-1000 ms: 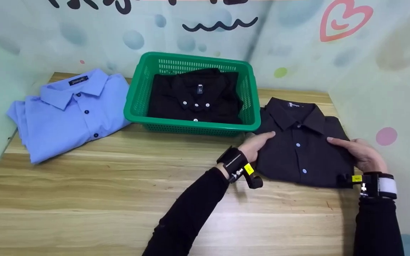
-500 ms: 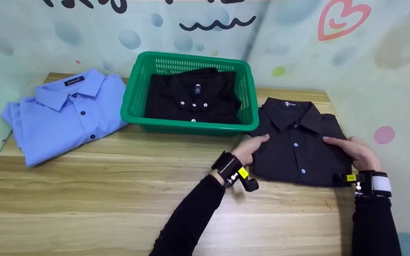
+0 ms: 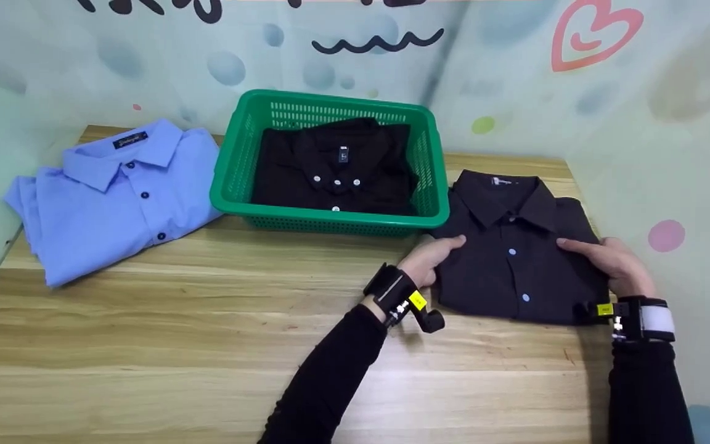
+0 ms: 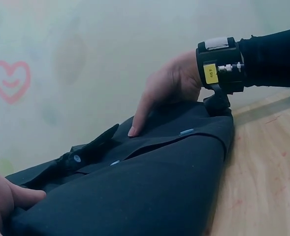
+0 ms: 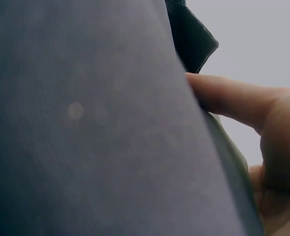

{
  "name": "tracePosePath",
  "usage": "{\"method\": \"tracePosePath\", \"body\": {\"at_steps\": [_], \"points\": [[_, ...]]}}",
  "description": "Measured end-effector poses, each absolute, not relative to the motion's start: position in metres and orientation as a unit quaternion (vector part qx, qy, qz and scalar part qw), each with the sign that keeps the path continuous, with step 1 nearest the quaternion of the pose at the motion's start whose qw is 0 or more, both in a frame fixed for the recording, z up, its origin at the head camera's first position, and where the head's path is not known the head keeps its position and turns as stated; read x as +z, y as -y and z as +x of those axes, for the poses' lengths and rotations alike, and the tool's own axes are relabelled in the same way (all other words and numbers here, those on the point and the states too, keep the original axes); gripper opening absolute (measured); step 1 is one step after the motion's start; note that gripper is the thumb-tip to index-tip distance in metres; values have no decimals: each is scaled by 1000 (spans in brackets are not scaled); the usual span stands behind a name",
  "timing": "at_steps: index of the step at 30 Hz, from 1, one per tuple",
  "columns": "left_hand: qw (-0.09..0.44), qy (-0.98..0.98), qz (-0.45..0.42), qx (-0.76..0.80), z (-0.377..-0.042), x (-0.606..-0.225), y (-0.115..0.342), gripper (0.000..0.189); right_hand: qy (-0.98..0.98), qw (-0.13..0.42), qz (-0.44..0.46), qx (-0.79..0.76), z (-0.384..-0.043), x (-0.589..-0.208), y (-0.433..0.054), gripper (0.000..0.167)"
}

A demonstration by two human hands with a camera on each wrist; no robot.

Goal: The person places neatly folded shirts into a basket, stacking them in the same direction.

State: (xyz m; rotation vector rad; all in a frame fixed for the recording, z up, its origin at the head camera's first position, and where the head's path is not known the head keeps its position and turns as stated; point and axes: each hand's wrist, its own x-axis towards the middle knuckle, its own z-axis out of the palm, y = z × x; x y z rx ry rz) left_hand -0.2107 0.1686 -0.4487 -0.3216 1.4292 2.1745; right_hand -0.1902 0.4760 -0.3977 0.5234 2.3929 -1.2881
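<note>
I had the bare left hand (image 3: 427,258) pinching the folded charcoal cloth shirt with pale round buttons (image 3: 481,280) at its 9 o'clock edge, and the bare right hand (image 3: 620,264) pinching it at 3 o'clock, each thumb laid on top of the cloth. The other fingers were mostly hidden, so I could not tell how far they stood from the thumbs. The shirt sat front up at 3 o'clock on the pale wood-grain table (image 3: 164,345), its collar towards 12; I could not tell whether its whole underside rested there. Each wrist wore a black strapped mount with a yellow tag (image 3: 389,287), above a black sleeve (image 3: 330,370). At the shirt's 10 o'clock, just beside it, stood a green rectangular perforated plastic basket (image 3: 330,218), holding a folded black shirt with white buttons (image 3: 293,191). Farther out, at 9 o'clock, lay a folded light-blue shirt with black buttons (image 3: 105,209), just beside the basket. Beyond, at 12, rose a pale dotted wall (image 3: 497,86), bearing a red heart outline (image 3: 617,60) towards 2.
</note>
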Motion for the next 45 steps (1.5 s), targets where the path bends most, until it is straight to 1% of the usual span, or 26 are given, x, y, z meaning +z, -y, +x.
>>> {"method": "tracePosePath", "body": {"at_steps": [7, 9, 14, 16, 23, 25, 32, 35, 40, 43, 45], "points": [[256, -530, -111, 801, -212, -450, -168, 20, -850, 169, 182, -464, -193, -402, -475, 59], [249, -542, -112, 795, -211, -449, -169, 26, -849, 170, 181, -466, -193, -403, -476, 58], [219, -628, -111, 738, -206, -447, -173, 59, -836, 190, 182, -481, -192, -402, -477, 50], [212, -653, -107, 719, -204, -446, -175, 68, -831, 197, 183, -488, -192, -402, -478, 47], [197, -687, -68, 696, -197, -441, -181, 76, -833, 199, 183, -482, -190, -397, -483, 46], [185, -704, -54, 683, -194, -438, -183, 76, -818, 202, 192, -504, -188, -395, -484, 43], [159, -761, -2, 629, -180, -424, -193, 72, -761, 206, 209, -579, -184, -392, -490, 22], [145, -772, 22, 618, -175, -419, -196, 67, -753, 203, 210, -590, -184, -391, -492, 20], [126, -767, 53, 627, -167, -413, -197, 49, -729, 196, 223, -616, -183, -388, -495, 18], [122, -769, 58, 625, -164, -409, -197, 47, -718, 189, 224, -631, -183, -387, -495, 18], [120, -771, 58, 622, -163, -407, -197, 48, -713, 187, 226, -636, -183, -388, -495, 19]]}}
